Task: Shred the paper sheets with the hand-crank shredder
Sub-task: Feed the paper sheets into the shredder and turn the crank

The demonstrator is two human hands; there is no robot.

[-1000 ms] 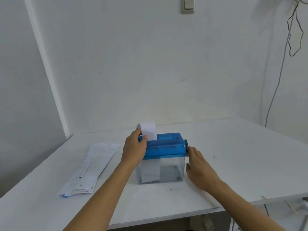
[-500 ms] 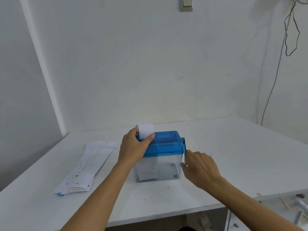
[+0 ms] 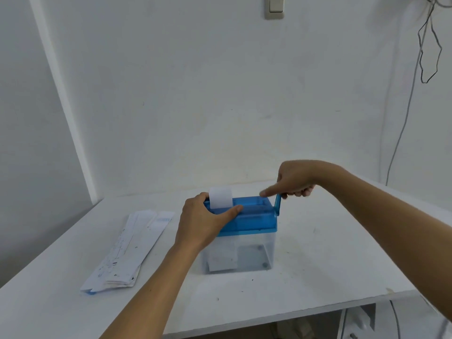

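A small shredder [image 3: 254, 220] with a blue top and a clear bin stands in the middle of the white table [image 3: 330, 260]. A white paper strip [image 3: 220, 197] sticks up from its slot at the left end. My left hand [image 3: 203, 222] grips the blue top's left end, thumb across the front, beside the strip. My right hand [image 3: 292, 179] holds the knob of the blue crank [image 3: 277, 203], which points up at the shredder's right side; its index finger stretches out over the top. Shredded paper [image 3: 222, 259] hangs inside the bin.
A stack of long printed paper sheets [image 3: 129, 248] lies on the table to the left of the shredder. The wall stands close behind, with a light switch [image 3: 274, 7] and a hanging cable [image 3: 401, 133] at the right. The table's front edge runs below my arms.
My right hand has swung the crank from low beside the bin up to the top. The paper strip stands shorter above the slot. My left hand has stayed on the blue top.
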